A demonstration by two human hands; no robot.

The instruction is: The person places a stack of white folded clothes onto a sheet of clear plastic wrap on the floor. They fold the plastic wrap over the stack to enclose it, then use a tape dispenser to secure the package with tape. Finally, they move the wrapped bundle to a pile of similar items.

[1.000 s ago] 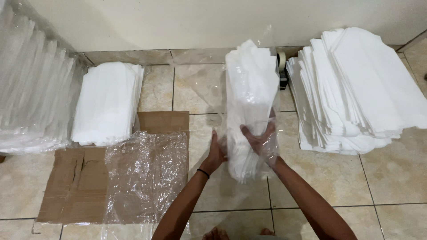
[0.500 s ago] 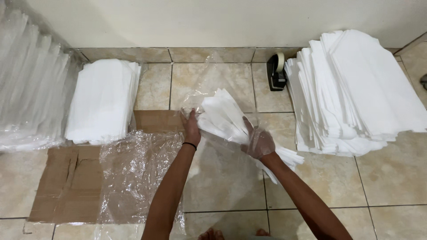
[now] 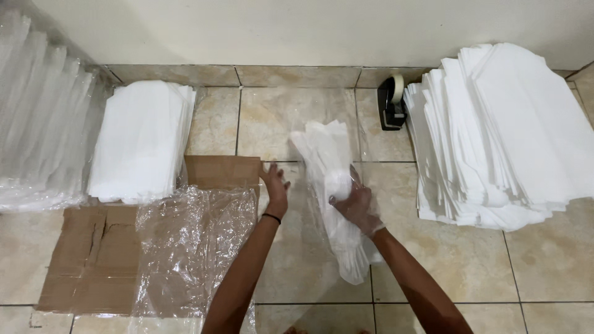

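My right hand [image 3: 357, 204] grips the white bundle [image 3: 334, 192] in clear plastic | long axis eleven-to-five | left hand [image 3: 275, 182] spread wide, at nine o'clock.

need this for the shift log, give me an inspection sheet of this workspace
surface: beige tiled floor, with flattened brown cardboard lying on it.
job's things: folded white fabric bundle in a clear plastic bag; crinkled clear plastic sheet on the cardboard.
clutter: black tape dispenser by the wall.
hands: right hand grips the bundle inside the bag; left hand open, beside the bag.
cables: nothing seen.
surroundings: tall white fabric stack right, smaller white stack left, plastic-wrapped packs far left.
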